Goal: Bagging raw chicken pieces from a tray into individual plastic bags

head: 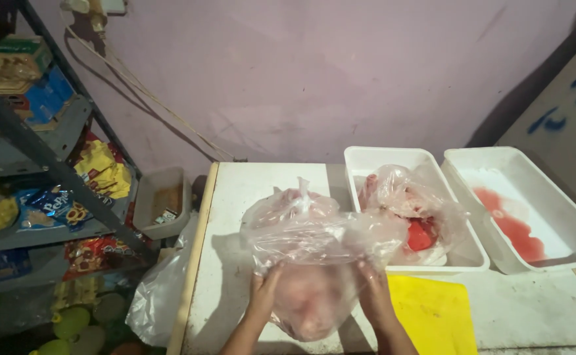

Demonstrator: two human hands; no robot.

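Both hands, left and right, grasp the clear thin plastic bag of pinkish meat by its sides, held above the white worktop; I'd support the bottom, film looks flimsy; white tray just behind.

Head view, downward, close over table

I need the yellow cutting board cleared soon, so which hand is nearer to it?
Right. The right hand grips the clear plastic bag just beside the yellow cutting board, at its left edge. The left hand holds the bag's far side, farther from the board.
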